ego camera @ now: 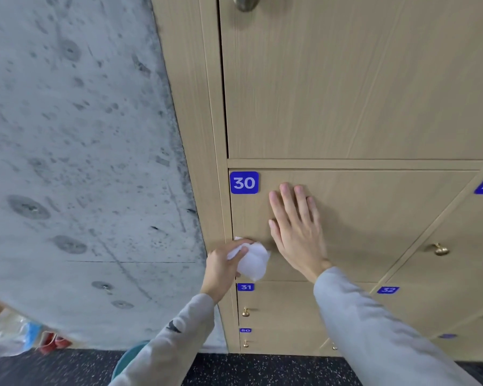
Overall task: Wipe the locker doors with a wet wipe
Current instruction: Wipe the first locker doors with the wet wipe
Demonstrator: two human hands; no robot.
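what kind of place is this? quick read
Likely a locker or changing area, perhaps at a gym. Cues: wooden locker doors with blue number plates such as 30, small brass knobs, speckled rubber-like floor, and a bare concrete wall.

Matt wood-grain locker door (374, 218), shiny brass-coloured metal knob (439, 249), rough pitted concrete wall (81, 162).
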